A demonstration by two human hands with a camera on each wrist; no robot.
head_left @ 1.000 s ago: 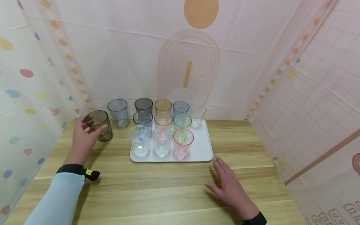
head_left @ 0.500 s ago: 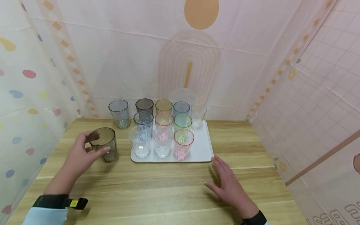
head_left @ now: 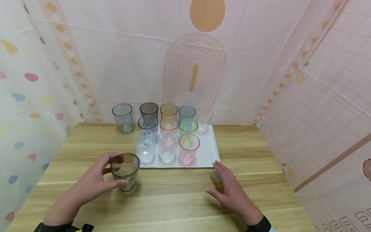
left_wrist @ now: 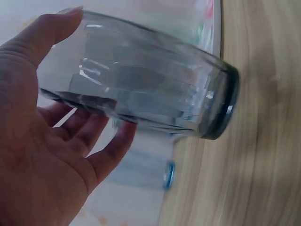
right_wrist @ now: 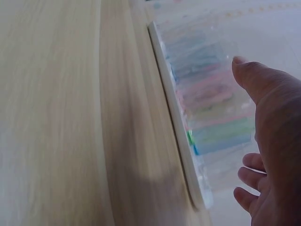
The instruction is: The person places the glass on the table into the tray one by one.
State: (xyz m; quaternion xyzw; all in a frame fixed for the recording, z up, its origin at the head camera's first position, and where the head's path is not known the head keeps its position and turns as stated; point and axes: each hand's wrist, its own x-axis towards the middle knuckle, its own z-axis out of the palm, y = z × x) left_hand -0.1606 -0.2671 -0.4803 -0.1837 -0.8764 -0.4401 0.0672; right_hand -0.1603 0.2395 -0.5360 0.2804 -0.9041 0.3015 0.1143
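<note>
My left hand (head_left: 95, 183) grips a smoky grey tumbler (head_left: 125, 171) with thumb and fingers curled round its side; it stands upright on the wooden table (head_left: 179, 206) just in front of the white tray (head_left: 207, 156). The left wrist view shows the same tumbler (left_wrist: 141, 101) held between thumb and fingers. My right hand (head_left: 230, 191) lies open and flat on the table, right of centre, just in front of the tray's near right corner. In the right wrist view the right hand (right_wrist: 270, 141) is open beside the tray's edge (right_wrist: 176, 117).
Several coloured and clear tumblers stand on the tray, among them a pink one (head_left: 188, 149) at the front. A blue-grey tumbler (head_left: 123, 117) stands off the tray at the back left. Patterned curtain walls close in the table on three sides.
My left hand has carried the grey tumbler from the back left of the table towards me and to the right, down to the tray's front left corner. The right hand has barely shifted.
</note>
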